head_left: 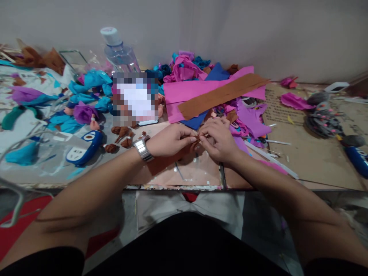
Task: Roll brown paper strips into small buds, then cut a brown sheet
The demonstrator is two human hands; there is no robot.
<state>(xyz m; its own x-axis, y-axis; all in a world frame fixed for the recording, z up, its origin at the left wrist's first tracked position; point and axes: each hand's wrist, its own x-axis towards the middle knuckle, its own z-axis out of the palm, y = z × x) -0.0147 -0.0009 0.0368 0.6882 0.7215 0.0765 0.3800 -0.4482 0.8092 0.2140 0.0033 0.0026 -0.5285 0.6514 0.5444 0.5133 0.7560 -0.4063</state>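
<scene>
Tight pinch, big mess

Nearest to me on the feed, the front edge of the worktop [201,176] runs just below the brown paper [166,160], so I'm using that paper as my landmark. It sits partly under the left hand [178,138], which has a silver watch [143,149] on the wrist. The right hand [218,140] comes in from the paper's right. Both have thumb and fingers squeezed narrow on the upper end of the paper, fingertips almost meeting. The bit between them is too small for me to make out its shape.

Left of the paper I've got a few scrunched brown buds [125,132], then a blue-and-white case [85,148] with a cartoon eye on it. Off to its right there's a white stick [278,163] and a big cardboard sheet [299,153] with print on it.

Going further back, a purple scrap [251,117] lies up and right of the paper. Behind the paper, a long brown strip [221,96] lies slantwise over pink sheets [189,90]. Back and left of it is a pixelated patch I can't read, plus a purple flower [84,112] among turquoise pieces [96,78]. A white-capped clear bottle [122,57] stands behind that lot, also back-left of the paper, in front of a plain wall [258,34].
</scene>
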